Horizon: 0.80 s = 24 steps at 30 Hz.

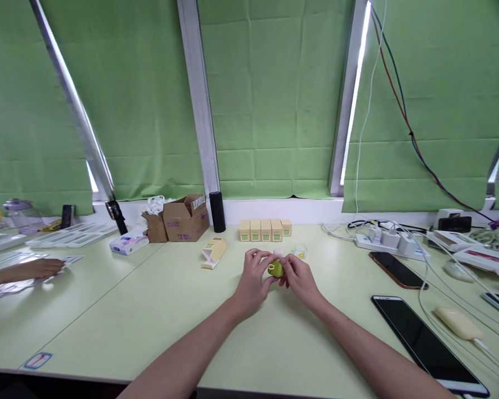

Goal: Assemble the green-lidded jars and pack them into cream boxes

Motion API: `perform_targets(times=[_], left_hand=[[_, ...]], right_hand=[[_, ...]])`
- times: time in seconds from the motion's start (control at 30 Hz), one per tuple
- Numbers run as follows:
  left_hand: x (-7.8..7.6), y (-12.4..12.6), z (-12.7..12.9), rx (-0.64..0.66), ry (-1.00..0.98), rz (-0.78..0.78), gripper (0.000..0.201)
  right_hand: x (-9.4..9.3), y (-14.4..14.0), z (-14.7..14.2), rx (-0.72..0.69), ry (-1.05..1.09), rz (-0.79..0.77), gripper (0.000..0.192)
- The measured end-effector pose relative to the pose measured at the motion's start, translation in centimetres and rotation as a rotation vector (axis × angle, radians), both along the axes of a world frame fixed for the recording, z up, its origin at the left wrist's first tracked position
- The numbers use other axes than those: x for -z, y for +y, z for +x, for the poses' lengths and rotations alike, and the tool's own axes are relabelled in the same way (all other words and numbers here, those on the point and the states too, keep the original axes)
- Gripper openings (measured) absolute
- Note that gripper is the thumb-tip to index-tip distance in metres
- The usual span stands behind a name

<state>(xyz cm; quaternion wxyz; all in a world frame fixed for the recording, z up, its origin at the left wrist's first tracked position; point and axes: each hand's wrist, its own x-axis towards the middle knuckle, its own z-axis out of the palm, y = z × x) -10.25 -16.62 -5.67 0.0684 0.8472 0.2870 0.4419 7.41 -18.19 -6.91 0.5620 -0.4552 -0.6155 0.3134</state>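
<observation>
We've got bare desk (158, 310) open on the near side of both hands, a row of small boxes (265, 230) just beyond them, and between left hand (253, 282) and right hand (301, 280) we're pinching a small green piece (275, 269) with our fingertips.

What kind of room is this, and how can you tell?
Probably a packing or assembly workroom. A row of small matching boxes stands on a long shared table, both hands, left hand and right hand, hold a small green object, and another person's hand works with trays nearby.
</observation>
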Motion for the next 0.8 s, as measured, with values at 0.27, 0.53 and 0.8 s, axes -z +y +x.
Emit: perform_targets(times=[0.27,0.53,0.8], left_hand=[[-0.3,0.1,0.1,-0.011,-0.112,-0.156,0.047],[0.1,2.1,-0.4,-0.075,-0.402,-0.495,0.045],[0.4,3.1,-0.8,0.067,-0.515,-0.604,0.049]], right_hand=[[0.5,0.4,0.9,0.074,-0.089,-0.013,0.047],[1.2,1.4,2.4,0.388,-0.651,0.059,0.014],[0.8,4.2,2.5,0.472,-0.99,0.267,0.024]])
